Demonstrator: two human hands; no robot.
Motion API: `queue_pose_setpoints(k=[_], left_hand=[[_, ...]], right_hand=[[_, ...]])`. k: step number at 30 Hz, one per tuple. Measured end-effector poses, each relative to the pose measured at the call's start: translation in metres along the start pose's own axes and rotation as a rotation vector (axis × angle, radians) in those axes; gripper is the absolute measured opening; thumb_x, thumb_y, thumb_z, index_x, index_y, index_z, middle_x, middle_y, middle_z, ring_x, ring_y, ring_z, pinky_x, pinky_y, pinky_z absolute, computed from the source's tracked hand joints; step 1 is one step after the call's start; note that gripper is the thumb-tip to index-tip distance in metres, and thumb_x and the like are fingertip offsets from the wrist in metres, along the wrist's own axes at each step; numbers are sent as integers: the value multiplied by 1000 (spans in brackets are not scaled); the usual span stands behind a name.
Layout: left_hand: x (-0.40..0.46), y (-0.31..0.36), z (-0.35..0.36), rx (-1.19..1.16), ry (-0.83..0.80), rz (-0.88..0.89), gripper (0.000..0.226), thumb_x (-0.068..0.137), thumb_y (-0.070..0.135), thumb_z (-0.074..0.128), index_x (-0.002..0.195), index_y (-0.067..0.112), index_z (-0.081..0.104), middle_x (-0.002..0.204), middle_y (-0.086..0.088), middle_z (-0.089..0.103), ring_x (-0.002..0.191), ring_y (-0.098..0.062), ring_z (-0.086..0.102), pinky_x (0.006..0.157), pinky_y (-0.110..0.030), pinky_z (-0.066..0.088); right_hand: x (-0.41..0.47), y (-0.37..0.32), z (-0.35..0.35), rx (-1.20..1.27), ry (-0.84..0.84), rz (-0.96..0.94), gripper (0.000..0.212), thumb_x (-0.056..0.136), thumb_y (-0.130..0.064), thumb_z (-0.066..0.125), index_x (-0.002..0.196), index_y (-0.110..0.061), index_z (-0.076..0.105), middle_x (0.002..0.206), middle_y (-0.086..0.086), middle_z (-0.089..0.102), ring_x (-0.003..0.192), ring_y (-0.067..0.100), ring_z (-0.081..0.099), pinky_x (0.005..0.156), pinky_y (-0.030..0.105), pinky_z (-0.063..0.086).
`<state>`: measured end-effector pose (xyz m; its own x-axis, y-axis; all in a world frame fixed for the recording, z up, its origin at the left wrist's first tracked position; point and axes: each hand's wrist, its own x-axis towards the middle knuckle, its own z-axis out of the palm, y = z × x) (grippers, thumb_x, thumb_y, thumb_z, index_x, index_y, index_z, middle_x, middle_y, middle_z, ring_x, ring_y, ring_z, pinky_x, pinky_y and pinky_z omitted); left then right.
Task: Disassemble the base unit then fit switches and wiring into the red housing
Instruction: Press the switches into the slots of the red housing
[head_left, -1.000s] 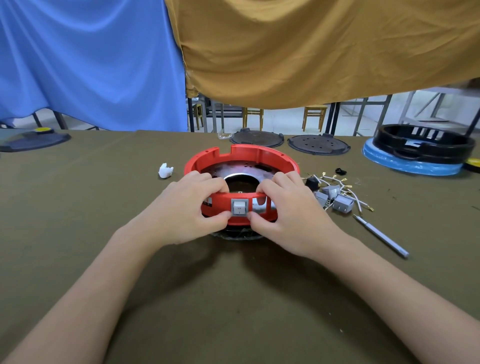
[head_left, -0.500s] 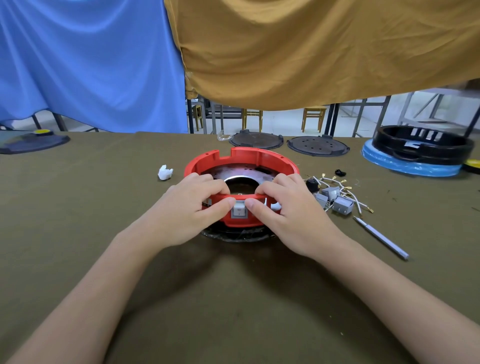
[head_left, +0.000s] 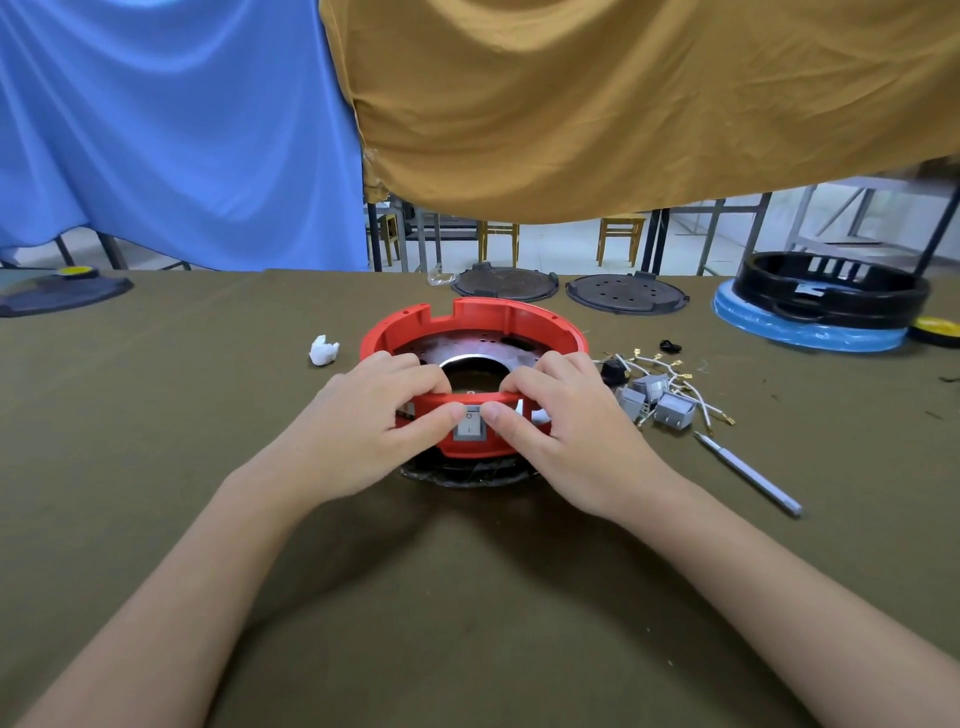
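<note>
Red round plastic housing (head_left: 498, 317) resting at table centre on olive cloth (head_left: 467, 597), over a black base disc (head_left: 467, 475). Left hand (head_left: 369, 431) gripping near housing wall, fingers curled over rim, thumb pressed beside grey rocker switch (head_left: 469, 427) seated in wall. Right hand (head_left: 561, 431) gripping same wall likewise, thumb at switch's other side. Loose grey switches with white wiring (head_left: 660, 395) just right of housing. Grey pen-shaped metal tool (head_left: 748, 474) nearer, right. Crumpled white scrap (head_left: 323, 349) left of housing.
</note>
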<state>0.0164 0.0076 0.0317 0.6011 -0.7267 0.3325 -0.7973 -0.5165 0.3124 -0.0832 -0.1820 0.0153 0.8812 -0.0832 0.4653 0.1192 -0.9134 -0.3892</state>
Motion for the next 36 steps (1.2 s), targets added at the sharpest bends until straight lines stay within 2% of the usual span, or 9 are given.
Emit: queue_pose_setpoints(k=[10, 13, 16, 19, 23, 26, 28, 33, 36], left_hand=[[1, -3, 6, -12, 37, 24, 48, 78, 78, 38, 78, 33, 55, 79, 12, 53, 88, -5, 46, 76, -35, 45], [2, -4, 6, -49, 105, 9, 44, 76, 76, 43, 69, 33, 51, 75, 10, 52, 83, -5, 49, 69, -31, 41], [1, -4, 5, -8, 228, -5, 44, 74, 72, 46, 69, 29, 52, 76, 10, 52, 81, -5, 47, 69, -30, 36], [-1, 1, 7, 46, 266, 35, 44, 75, 70, 48, 82, 28, 58, 87, 13, 54, 86, -7, 47, 79, -34, 41], [-1, 9, 11, 22, 213, 136, 34, 82, 60, 52, 89, 27, 58, 89, 13, 54, 87, -11, 53, 83, -39, 46], [-1, 10, 11, -46, 220, 118, 23, 87, 51, 61, 90, 28, 60, 90, 13, 53, 84, -10, 55, 77, -37, 48], [-2, 11, 11, -59, 220, 111, 21, 86, 50, 62, 89, 30, 59, 90, 13, 53, 83, -10, 56, 76, -37, 48], [-3, 14, 11, -78, 214, 88, 21, 83, 51, 59, 87, 31, 58, 90, 13, 54, 85, -9, 56, 82, -37, 47], [-3, 15, 11, -88, 218, 82, 21, 82, 51, 60, 87, 30, 59, 90, 13, 55, 85, -10, 57, 82, -39, 47]], right_hand=[[-3, 2, -3, 8, 5, -34, 30, 97, -45, 51, 116, -23, 62, 101, -7, 49, 110, 12, 37, 96, 38, 39], [-2, 4, -8, 91, 3, -55, 29, 97, -35, 56, 122, -22, 63, 110, -5, 55, 114, 12, 41, 100, 29, 35], [2, 9, -17, 228, 195, 45, 26, 96, -21, 57, 120, -20, 65, 115, -5, 57, 113, 11, 47, 98, 23, 36], [9, 31, -36, 110, 380, 299, 25, 93, -14, 50, 113, -18, 65, 109, -2, 61, 106, 17, 54, 87, 28, 41], [10, 69, -53, -222, 95, 653, 31, 92, -17, 49, 123, -14, 56, 120, 11, 57, 111, 31, 51, 79, 34, 39], [7, 77, -44, -316, -135, 690, 34, 91, -15, 49, 124, -15, 56, 122, 13, 59, 113, 34, 51, 82, 35, 44], [6, 79, -37, -322, -184, 675, 42, 89, -10, 49, 129, -20, 56, 124, 13, 58, 114, 35, 51, 87, 36, 47], [8, 78, -40, -343, 26, 637, 24, 92, -15, 60, 115, -11, 54, 117, 13, 52, 106, 31, 52, 80, 36, 43], [10, 64, -43, 19, 225, 503, 25, 95, -25, 63, 113, -17, 48, 107, 3, 59, 94, 21, 59, 76, 32, 46]])
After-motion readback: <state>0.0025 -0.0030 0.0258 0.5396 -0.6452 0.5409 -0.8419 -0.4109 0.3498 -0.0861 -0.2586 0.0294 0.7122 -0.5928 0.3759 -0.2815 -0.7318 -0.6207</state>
